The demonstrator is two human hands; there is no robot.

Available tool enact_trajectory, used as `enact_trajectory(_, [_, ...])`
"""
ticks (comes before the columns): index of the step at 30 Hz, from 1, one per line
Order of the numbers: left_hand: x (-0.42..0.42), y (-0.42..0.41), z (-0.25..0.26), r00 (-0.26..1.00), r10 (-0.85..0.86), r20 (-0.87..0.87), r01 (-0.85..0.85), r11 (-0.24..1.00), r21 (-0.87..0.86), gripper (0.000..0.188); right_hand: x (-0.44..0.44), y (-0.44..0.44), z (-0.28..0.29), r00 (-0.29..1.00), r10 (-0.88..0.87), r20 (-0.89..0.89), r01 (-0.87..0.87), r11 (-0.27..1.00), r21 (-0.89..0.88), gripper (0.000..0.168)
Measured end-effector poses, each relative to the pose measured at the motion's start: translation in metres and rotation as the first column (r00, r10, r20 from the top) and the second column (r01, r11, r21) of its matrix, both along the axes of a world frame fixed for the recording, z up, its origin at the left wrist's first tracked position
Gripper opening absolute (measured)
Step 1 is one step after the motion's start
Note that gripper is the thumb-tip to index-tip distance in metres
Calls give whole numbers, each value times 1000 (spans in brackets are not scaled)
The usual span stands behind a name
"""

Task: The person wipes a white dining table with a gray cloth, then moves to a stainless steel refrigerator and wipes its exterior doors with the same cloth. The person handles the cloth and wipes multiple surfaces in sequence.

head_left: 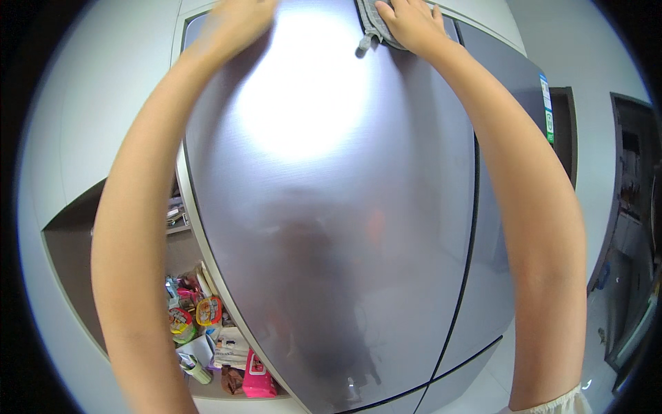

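In front of me stands a tall refrigerator with a brushed grey-violet metal door (414, 248). My right hand (416, 26) is high on it at the top edge of the view. The fingers are spread over a grey fabric piece (385, 31) with dark edging, which they press against the door. A short grey tab (364, 44) hangs from the fabric's lower left corner. My left hand (248, 18) is up at the door's top left. It is blurred and cut off by the frame, so its fingers are hidden.
White cabinet panels (108, 114) surround the refrigerator on the left. Beside my left forearm, an open shelf niche holds food tubs (209, 311), a pink box (258, 380) and a green-white cup (197, 371). Dark door frames (618, 233) stand at the right.
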State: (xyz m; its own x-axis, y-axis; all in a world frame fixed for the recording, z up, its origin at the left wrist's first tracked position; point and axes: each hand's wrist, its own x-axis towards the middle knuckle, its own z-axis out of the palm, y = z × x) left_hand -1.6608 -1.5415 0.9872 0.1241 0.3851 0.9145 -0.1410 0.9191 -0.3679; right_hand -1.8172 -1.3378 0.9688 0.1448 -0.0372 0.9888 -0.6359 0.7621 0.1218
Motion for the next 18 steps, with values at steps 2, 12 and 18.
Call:
enact_trajectory(2, [33, -11, -11, 999, 43, 17, -44, 995, 84, 32, -4, -12, 13, 995, 94, 27, -94, 995, 13, 44])
enact_trajectory(12, [34, -59, -5, 994, -44, 96, 39, 998, 48, 41, 55, -64, 3, 957, 255, -138, -241, 964, 113, 56])
enact_trajectory(18, [33, -47, -14, 989, -142, 32, 143, 988, -58, 37, -17, -11, 22, 972, 53, -227, -52, 999, 14, 54])
